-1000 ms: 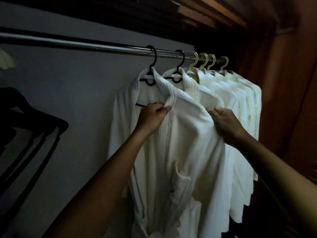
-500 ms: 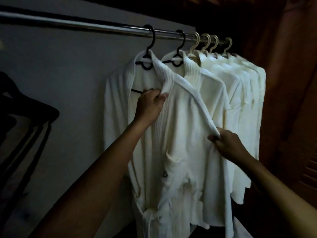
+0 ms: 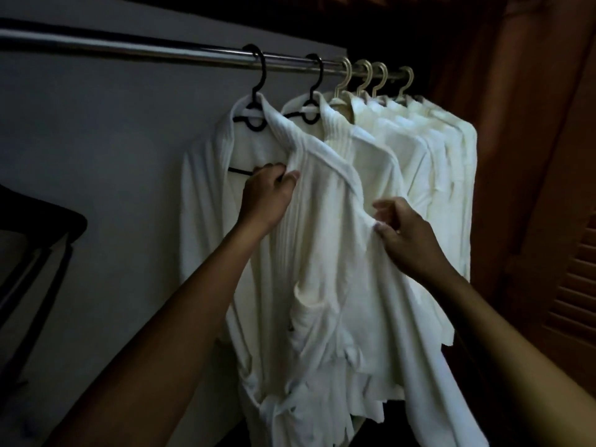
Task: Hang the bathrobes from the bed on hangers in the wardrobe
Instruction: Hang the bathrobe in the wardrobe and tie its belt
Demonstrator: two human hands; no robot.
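While the nearest bathrobe (image 3: 322,269) hangs from a black hanger (image 3: 254,122) on the metal rail (image 3: 129,50) of the wardrobe, both hands are on its white cloth. The left hand (image 3: 267,196) grips the ribbed collar band high on the chest. Its fingers curl round the edge and its thumb lies on the front, just beside the hanger's black lower bar, which shows inside the open neck. The right hand (image 3: 408,241) pinches a fold of the same robe at the shoulder nearer the other robes, thumb and fingertips closed on the cloth, which rises to a ridge there. A patch pocket (image 3: 311,306) sags open below the hands, and a tied belt (image 3: 283,411) hangs near the hem.

Just behind, a second bathrobe (image 3: 371,150) hangs on a second black hanger (image 3: 311,108), touching the first. Farther right along the rail, four cream hangers (image 3: 364,75) carry more white bathrobes (image 3: 445,162), packed tightly together.

Behind the robes stands the grey back wall (image 3: 106,150). A brown wooden side panel (image 3: 522,156) with louvred slats (image 3: 577,285) closes the right side. At the left edge some dark shapes (image 3: 38,227) show, too dim to tell what they are.
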